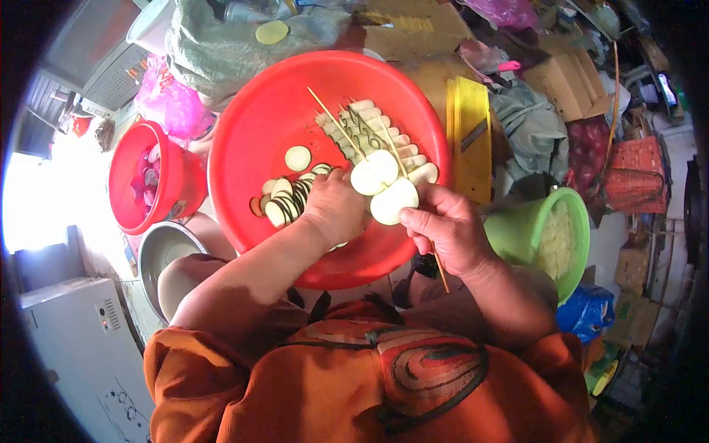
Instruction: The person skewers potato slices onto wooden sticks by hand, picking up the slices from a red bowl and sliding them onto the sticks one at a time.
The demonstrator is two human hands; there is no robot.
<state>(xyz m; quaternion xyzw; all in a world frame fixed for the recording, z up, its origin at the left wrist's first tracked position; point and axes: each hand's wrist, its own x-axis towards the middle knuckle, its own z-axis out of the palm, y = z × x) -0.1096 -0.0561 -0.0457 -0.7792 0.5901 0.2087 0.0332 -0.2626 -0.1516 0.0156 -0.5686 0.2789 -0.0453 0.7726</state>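
Observation:
My right hand pinches wooden skewers that carry pale round slices, above the right side of a large red basin. My left hand is inside the basin at the dark-edged round slices; its fingertips are hidden, so what it holds cannot be seen. A loose slice lies on the basin floor. Behind my hands, rows of filled skewers lie side by side against the basin's back right.
To the left stand a smaller red bucket with purple pieces and a metal bowl. A green bucket with pale contents is at the right. A yellow crate and cardboard box stand beyond. A white appliance is lower left.

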